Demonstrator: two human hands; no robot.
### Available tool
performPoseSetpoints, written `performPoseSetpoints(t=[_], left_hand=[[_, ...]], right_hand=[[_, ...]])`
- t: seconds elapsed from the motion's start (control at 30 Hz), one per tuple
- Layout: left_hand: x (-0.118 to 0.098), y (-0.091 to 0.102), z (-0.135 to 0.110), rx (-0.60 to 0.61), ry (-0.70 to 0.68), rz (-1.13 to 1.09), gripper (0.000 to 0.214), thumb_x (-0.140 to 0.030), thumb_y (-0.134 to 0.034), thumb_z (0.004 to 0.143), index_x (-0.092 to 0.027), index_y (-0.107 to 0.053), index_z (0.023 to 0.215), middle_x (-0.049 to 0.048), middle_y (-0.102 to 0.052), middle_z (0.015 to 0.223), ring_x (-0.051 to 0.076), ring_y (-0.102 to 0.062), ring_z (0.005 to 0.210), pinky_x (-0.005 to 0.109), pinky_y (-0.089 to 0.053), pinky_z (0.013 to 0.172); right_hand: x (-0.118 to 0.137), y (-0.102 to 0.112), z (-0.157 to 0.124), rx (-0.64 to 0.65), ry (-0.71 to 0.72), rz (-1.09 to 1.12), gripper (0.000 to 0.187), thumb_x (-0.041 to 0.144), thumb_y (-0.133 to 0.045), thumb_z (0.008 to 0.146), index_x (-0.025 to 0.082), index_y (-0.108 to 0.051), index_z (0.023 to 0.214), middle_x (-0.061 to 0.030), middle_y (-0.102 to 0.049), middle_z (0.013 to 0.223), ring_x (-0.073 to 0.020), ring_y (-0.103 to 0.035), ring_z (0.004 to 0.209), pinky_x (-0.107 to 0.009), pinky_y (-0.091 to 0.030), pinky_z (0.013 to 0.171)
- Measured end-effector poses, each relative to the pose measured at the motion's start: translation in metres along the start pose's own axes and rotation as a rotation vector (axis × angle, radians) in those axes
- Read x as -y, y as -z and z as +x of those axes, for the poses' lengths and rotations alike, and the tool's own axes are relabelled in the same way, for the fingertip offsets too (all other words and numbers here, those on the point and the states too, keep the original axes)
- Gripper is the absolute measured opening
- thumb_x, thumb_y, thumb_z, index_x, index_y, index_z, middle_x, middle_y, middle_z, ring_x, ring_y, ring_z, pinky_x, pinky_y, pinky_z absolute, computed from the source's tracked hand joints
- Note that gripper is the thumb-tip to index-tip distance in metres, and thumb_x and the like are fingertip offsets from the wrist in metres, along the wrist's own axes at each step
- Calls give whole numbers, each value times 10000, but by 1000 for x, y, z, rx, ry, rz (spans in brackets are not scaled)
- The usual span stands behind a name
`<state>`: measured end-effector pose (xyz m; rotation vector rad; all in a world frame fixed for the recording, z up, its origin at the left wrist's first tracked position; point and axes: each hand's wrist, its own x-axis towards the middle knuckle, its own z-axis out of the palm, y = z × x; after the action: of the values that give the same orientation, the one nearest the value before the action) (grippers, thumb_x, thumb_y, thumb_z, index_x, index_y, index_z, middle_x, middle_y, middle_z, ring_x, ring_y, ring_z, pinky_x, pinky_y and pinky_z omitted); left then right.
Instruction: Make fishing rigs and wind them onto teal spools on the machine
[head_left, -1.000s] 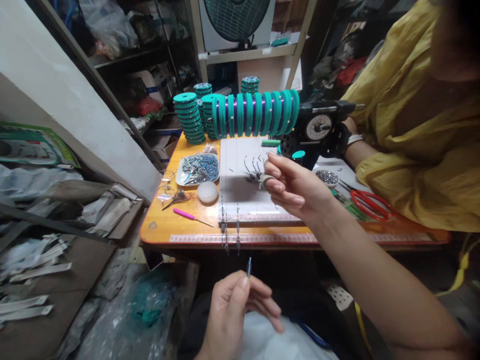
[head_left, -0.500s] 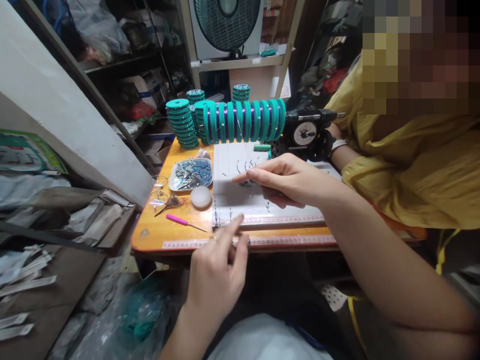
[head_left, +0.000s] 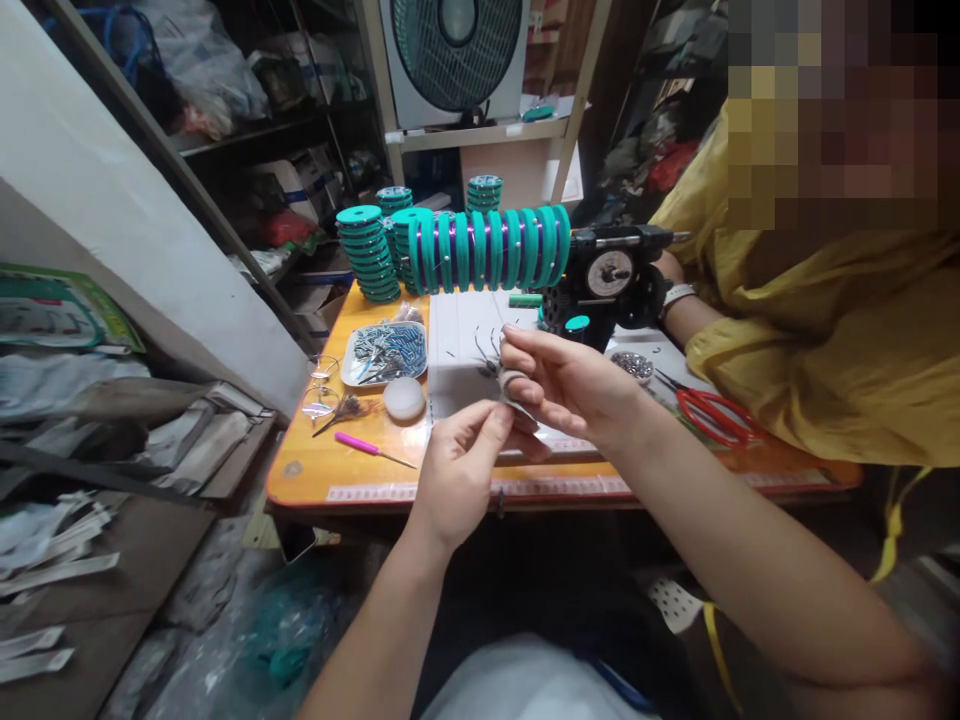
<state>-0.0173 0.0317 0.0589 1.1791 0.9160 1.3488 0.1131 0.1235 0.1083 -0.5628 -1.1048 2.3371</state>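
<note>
Pinching narrowly near the white board [head_left: 454, 400] — left hand [head_left: 457, 465], right hand [head_left: 574, 390] — contents unclear.

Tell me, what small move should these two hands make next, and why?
Perhaps lower the right hand slightly to meet the left hand. The left thumb and fingers appear pinched together, just below the band around a right-hand finger, and both hands are close together; whatever that pinch may hold is too small to make out.

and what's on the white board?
Small dark pieces, and a marked strip near the front edge. The left hand and right hand hide part of the white board; anything behind them can't be seen.
</note>
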Motion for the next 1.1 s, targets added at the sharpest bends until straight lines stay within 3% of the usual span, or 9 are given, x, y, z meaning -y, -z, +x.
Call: performPoseSetpoints(t=[0.13,0.37,0.63,0.73,0.83,0.93,1.1], left_hand=[[10,-4,-20,23,207,-279,272,-347,-547,939,-126,-666,834,64,-748,711,176,-699,616,295,-540,680],[21,2,-52,4,305,-265,286,-317,-516,951,-118,-677,824,91,-761,710,202,-730,721,345,-513,856],[36,0,-68,39,405,-580,283,-329,-559,916,-108,-693,800,96,-742,670,209,-721,643,321,-545,715],[35,-3,-70,-14,439,-677,282,-361,-615,886,-98,-705,840,56,-676,598,67,-493,397,192,-434,469],[28,-6,-72,-113,473,-686,263,-337,-654,870,-80,-706,892,-23,-507,519,11,-182,430,111,-191,402],[23,-7,-73,-164,506,-658,258,-339,-688,840,-83,-684,818,-42,-431,501,23,-138,467,117,-128,418],[24,-8,-77,-194,520,-644,283,-349,-696,807,-98,-634,692,-20,-486,471,7,-126,435,119,-104,417]], right_hand=[[-1,-1,6,-147,29,63,453,337,-369,1006,172,-391,585,24,-497,451,-32,-367,237,-105,-275,221],[-3,-3,7,-182,-6,74,454,342,-374,1005,174,-394,584,26,-484,437,-34,-345,233,-104,-264,214],[-5,-7,9,-202,-16,88,452,333,-349,1013,177,-371,588,33,-469,430,-26,-324,239,-103,-254,226],[-5,-3,9,-162,7,80,432,344,-393,997,180,-367,598,32,-481,441,-27,-338,244,-106,-264,229],[-4,3,9,-114,41,83,413,331,-431,977,177,-374,598,28,-506,458,-29,-365,238,-106,-248,221],[-4,7,8,-112,60,96,402,320,-433,971,174,-390,599,29,-514,464,-35,-384,229,-108,-219,211],[-5,6,7,-118,77,79,390,342,-523,927,181,-371,606,46,-503,459,-29,-378,229,-108,-206,222]])
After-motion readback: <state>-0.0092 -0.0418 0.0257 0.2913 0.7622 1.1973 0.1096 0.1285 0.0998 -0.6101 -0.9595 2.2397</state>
